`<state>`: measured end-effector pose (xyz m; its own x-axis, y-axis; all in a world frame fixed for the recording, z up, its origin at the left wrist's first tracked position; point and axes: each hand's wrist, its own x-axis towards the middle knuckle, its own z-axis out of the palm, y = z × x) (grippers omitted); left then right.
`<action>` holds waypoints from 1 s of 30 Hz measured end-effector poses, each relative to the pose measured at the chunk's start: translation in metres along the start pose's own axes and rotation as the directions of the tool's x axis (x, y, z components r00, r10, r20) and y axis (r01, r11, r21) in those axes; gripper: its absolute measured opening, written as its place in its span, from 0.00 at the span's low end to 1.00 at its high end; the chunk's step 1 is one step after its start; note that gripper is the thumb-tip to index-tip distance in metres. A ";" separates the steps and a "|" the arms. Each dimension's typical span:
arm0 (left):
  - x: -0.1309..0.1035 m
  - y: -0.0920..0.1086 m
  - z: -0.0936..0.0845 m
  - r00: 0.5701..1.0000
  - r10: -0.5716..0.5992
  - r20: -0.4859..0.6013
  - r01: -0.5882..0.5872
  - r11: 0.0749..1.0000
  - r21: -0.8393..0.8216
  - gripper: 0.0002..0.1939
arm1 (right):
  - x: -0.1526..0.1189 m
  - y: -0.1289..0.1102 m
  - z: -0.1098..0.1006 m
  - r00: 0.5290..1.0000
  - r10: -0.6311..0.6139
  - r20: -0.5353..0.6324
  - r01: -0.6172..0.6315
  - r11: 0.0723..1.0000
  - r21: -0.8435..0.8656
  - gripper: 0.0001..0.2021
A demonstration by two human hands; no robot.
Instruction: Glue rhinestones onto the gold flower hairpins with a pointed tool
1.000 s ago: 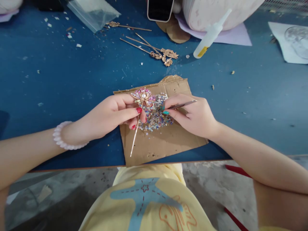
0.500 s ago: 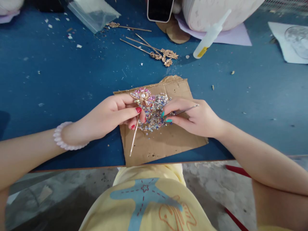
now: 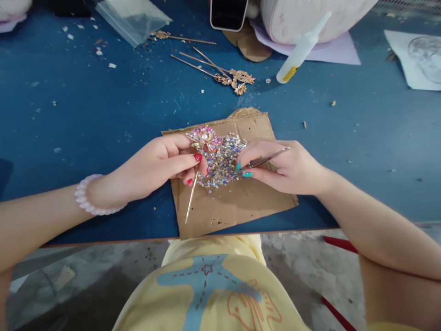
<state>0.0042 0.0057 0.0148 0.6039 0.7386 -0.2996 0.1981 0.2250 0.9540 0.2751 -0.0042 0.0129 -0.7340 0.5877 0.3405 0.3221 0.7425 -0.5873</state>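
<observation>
My left hand (image 3: 165,161) is closed on a gold hairpin (image 3: 192,196), its thumb and fingers pinching the stem just below the ornament. The ornament carries pink and purple stones around a white pearl. Tweezers (image 3: 268,157) are held between the thumb and fingers of my right hand (image 3: 282,168); their tips are hidden by the fingers. Between both hands lies a heap of small glittering rhinestones (image 3: 222,168) in silver, blue and mixed colours. It rests on a piece of brown cardboard (image 3: 234,209) near the table's front edge.
Several gold hairpins (image 3: 210,69) lie beyond the cardboard. A white glue bottle (image 3: 298,55) with a pointed nozzle stands at the back, near a phone (image 3: 228,14) and a pale rounded case (image 3: 310,20). A clear plastic bag (image 3: 134,20) lies at the back left. Printed paper (image 3: 418,59) is far right.
My right hand has moved slightly to the right with the tweezers, away from the rhinestones' middle. My left hand and the hairpin have hardly moved.
</observation>
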 end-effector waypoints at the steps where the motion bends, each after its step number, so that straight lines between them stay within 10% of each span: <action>1: 0.000 0.000 0.000 1.000 0.003 0.005 -0.003 1.000 0.002 0.10 | 0.000 0.000 0.000 1.000 -0.001 -0.014 0.001 1.000 0.003 0.05; 30: 0.001 0.009 0.005 0.998 0.009 0.064 -0.013 0.998 0.059 0.13 | 0.004 -0.010 0.012 0.987 -0.068 -0.147 0.094 0.980 0.176 0.05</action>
<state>0.0109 0.0050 0.0227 0.6538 0.6986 -0.2909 0.2356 0.1774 0.9555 0.2617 -0.0127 0.0112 -0.6584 0.5764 0.4841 0.1410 0.7262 -0.6729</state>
